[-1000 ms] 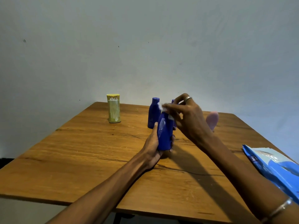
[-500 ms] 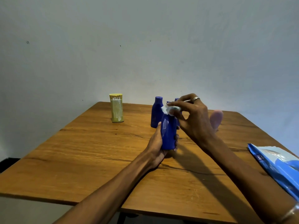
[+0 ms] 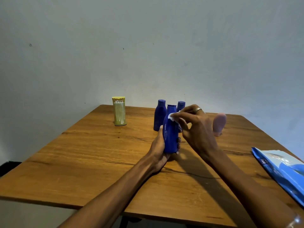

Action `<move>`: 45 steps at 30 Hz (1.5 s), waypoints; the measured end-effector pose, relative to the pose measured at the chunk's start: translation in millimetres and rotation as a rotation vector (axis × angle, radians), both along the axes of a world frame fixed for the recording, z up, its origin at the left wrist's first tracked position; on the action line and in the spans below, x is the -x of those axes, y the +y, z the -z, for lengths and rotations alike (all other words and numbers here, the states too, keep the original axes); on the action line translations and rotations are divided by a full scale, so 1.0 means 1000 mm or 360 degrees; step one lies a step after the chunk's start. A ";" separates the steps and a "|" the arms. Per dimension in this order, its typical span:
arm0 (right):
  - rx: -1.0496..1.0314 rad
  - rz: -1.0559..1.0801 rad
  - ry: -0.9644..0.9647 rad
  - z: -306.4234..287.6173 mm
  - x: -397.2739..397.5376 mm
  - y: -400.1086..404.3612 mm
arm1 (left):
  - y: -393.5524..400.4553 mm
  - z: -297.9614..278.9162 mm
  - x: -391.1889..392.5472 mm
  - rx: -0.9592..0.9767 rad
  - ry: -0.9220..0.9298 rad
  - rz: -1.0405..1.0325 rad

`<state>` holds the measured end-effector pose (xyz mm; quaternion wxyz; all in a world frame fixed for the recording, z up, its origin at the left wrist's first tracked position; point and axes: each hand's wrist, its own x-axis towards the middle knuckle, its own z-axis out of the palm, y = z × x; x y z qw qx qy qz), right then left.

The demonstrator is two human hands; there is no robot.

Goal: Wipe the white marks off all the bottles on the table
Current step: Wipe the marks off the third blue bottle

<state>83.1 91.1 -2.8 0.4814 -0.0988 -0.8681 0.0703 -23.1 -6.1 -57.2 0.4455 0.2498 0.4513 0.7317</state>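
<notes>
My left hand (image 3: pixel 160 148) grips the lower part of a blue bottle (image 3: pixel 171 129), holding it upright above the wooden table (image 3: pixel 92 155). My right hand (image 3: pixel 195 127) pinches a small white wipe (image 3: pixel 173 116) and presses it against the bottle's shoulder. Two more blue bottles stand behind it, one at the left (image 3: pixel 159 115) and one (image 3: pixel 181 106) partly hidden. A yellow-green bottle (image 3: pixel 119 111) streaked with white marks stands at the far left. A pink bottle (image 3: pixel 219 123) stands behind my right hand.
A blue pack of wipes (image 3: pixel 284 170) lies at the table's right edge. The table ends at a plain wall behind the bottles. A dark table leg shows below the front edge.
The wipe has slid from the bottle's cap down to its shoulder, and my right hand has shifted a little to the right. My left hand keeps its grip.
</notes>
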 end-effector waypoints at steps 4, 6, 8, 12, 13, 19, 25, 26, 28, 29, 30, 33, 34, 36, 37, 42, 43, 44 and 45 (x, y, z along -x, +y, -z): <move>-0.0130 -0.0012 -0.0196 0.014 0.005 -0.015 | 0.002 0.002 0.000 -0.0030 0.0015 -0.0059; -0.0228 -0.0008 -0.0288 0.020 0.004 -0.024 | 0.002 0.002 -0.001 -0.0037 -0.0040 -0.0049; -0.0276 -0.0018 -0.0349 0.022 0.002 -0.026 | 0.003 0.002 -0.002 -0.0041 -0.0054 -0.0029; -0.0176 -0.0025 -0.0133 0.008 0.007 -0.015 | 0.007 0.004 0.000 -0.0032 0.0070 -0.0019; -0.0091 0.0006 -0.0064 0.004 0.010 -0.013 | 0.007 0.004 0.000 -0.0019 0.0068 -0.0023; -0.0180 0.0006 -0.0135 0.015 0.013 -0.022 | 0.007 0.008 0.004 -0.0048 -0.0075 -0.0039; -0.0284 -0.0169 -0.0372 0.047 -0.013 -0.025 | 0.006 0.008 0.011 -0.0089 -0.0309 0.0009; -0.0287 -0.0170 -0.0384 0.047 -0.015 -0.023 | 0.006 0.008 0.012 -0.0086 -0.0294 0.0020; -0.0296 -0.0090 -0.0378 0.042 -0.013 -0.015 | 0.007 0.007 0.009 -0.0081 -0.0253 -0.0012; -0.0272 -0.0035 -0.0344 0.038 -0.011 -0.013 | 0.008 0.007 0.007 -0.0089 -0.0233 -0.0034; -0.0226 0.0010 -0.0289 0.033 -0.008 -0.011 | 0.008 0.007 0.005 -0.0103 -0.0221 -0.0047; -0.0146 0.0050 -0.0164 0.030 -0.002 -0.018 | 0.007 0.006 0.002 -0.0124 -0.0257 -0.0057; -0.0168 0.0050 -0.0170 0.032 -0.001 -0.023 | 0.007 0.006 0.003 -0.0110 -0.0287 -0.0055; -0.0236 0.0028 -0.0251 0.042 -0.004 -0.033 | 0.005 0.006 0.006 -0.0062 -0.0317 -0.0027; -0.0259 -0.0005 -0.0307 0.046 -0.007 -0.037 | 0.004 0.006 0.007 -0.0038 -0.0318 0.0009; -0.0312 -0.0059 -0.0433 0.046 -0.019 -0.033 | 0.004 0.006 0.006 -0.0030 -0.0205 0.0031; -0.0314 -0.0049 -0.0416 0.042 -0.017 -0.030 | 0.004 0.005 0.004 -0.0034 -0.0191 0.0008; -0.0311 -0.0035 -0.0389 0.038 -0.015 -0.026 | 0.005 0.005 0.003 -0.0045 -0.0158 -0.0024; -0.0303 -0.0020 -0.0349 0.032 -0.011 -0.024 | 0.005 0.005 0.002 -0.0056 -0.0111 -0.0050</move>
